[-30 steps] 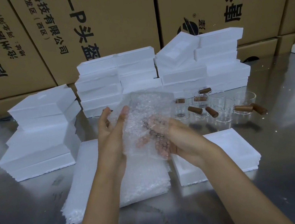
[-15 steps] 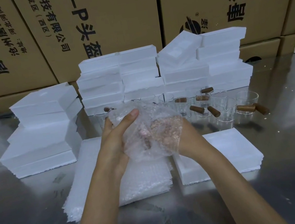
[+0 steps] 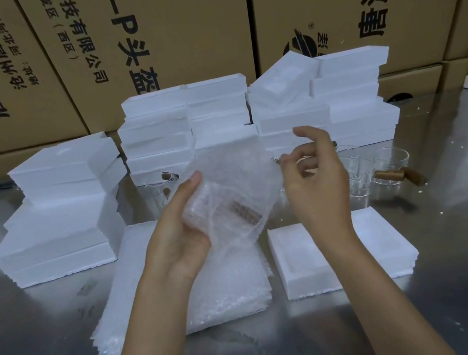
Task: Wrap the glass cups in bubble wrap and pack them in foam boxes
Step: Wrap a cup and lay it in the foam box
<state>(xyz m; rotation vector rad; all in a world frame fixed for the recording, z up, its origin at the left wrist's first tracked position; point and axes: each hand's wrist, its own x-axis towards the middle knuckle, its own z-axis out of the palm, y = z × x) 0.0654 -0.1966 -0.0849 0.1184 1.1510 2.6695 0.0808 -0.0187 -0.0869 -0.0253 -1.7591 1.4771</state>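
My left hand (image 3: 178, 233) cradles a glass cup with a brown handle (image 3: 244, 211) that lies half rolled in a sheet of bubble wrap (image 3: 233, 165); its thumb presses on the top of the bundle. To the right, my right hand (image 3: 314, 176) is raised with its fingers loosely curled. Its thumb tip is at the sheet's free edge and nothing sits between its fingers. An open foam box (image 3: 394, 252) lies on the table under my right wrist.
A stack of bubble wrap sheets (image 3: 215, 295) lies under my hands. Several bare glass cups with wooden handles (image 3: 391, 162) stand behind my right hand. Piles of foam boxes stand at the left (image 3: 61, 225) and at the back (image 3: 216, 118). Cardboard cartons (image 3: 159, 35) wall off the back.
My right hand has come out from under the bundle and lifted to the right. The left hand now carries the wrapped cup alone, and the sheet's free flap stands up.
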